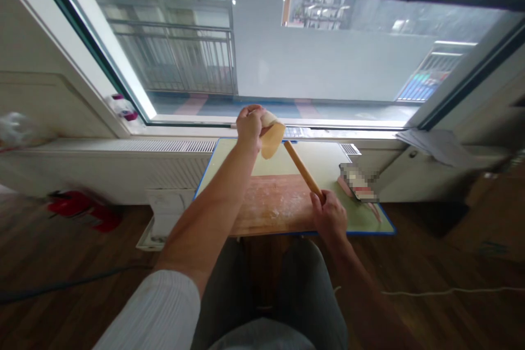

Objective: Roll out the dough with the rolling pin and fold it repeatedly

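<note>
My left hand [249, 127] is raised above the far part of the table, its fingers closed on a thin, pale sheet of dough [272, 140] that hangs down and folds over. In my right hand [329, 214] is a wooden rolling pin [303, 168], gripped at its near end and tilted up toward the window. Under both hands lies a wooden board [279, 202] with white, flour-like smears on its surface. The rolling pin's far end is close to the dough, apart from it in the picture.
The board rests on a pale green table [320, 154] with blue edging. A phone-like object [357, 181], blurred out, stands at its right. Beyond are a window sill and radiator [176, 146]. On the floor at left are a red fire extinguisher [84, 209] and a white bin [148, 238].
</note>
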Motion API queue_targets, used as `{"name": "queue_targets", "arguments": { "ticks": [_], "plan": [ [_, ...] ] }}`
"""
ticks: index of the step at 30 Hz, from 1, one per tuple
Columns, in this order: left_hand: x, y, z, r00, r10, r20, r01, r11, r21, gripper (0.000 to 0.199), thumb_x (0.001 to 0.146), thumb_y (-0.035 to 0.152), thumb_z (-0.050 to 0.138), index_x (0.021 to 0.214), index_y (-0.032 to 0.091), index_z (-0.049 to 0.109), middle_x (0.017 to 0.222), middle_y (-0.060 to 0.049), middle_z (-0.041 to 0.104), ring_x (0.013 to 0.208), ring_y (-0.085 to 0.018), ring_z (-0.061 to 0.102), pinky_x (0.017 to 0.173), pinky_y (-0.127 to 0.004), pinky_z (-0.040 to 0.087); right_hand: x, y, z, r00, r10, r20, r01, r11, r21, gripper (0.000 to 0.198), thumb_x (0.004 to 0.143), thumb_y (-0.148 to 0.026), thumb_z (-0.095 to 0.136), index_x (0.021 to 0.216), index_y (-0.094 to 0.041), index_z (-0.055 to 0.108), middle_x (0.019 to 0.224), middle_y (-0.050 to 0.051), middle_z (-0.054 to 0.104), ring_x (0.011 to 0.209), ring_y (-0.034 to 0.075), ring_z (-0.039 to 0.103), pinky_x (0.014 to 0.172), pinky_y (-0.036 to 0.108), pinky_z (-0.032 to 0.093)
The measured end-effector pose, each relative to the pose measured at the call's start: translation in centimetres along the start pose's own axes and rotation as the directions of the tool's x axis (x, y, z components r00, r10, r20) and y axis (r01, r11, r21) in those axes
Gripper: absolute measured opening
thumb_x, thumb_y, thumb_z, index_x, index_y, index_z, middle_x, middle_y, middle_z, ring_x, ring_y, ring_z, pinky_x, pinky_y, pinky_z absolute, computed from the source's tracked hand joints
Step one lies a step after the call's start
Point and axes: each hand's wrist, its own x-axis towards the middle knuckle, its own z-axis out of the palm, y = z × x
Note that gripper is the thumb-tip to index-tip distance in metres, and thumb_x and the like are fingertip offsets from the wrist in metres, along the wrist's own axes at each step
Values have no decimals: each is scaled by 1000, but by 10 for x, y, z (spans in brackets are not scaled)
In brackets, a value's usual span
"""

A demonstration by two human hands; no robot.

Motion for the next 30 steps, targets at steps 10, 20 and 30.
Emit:
{"name": "queue_targets", "arguments": {
  "ticks": [10,20,30],
  "plan": [
    [-109,-89,-151,986,-133,-97,161,901,402,38,62,36,85,92,21,67,84,-1,70,76,-18,68,67,-28,55,-7,13,10,995,-95,-23,95,995,35,40,101,-50,50,116,-18,69,103,14,77,99,32,68,91,42,45],
    [-159,-82,-148,943,-327,-63,330,898,289,39,72,21,82,102,24,57,99,-3,71,84,-20,73,62,-30,63,-11,-16,16,924,-362,120,356,932,64,20,98,-39,64,108,-22,70,106,11,77,102,29,67,94,40,45],
    [-159,-39,-196,969,114,220,-244,573,782,8,86,32,74,92,26,74,98,-5,79,93,-26,73,93,-40,59,2,-39,0,790,-565,240,560,823,96,17,97,-36,76,109,-25,71,98,3,78,92,23,69,85,32,43]
  ]
}}
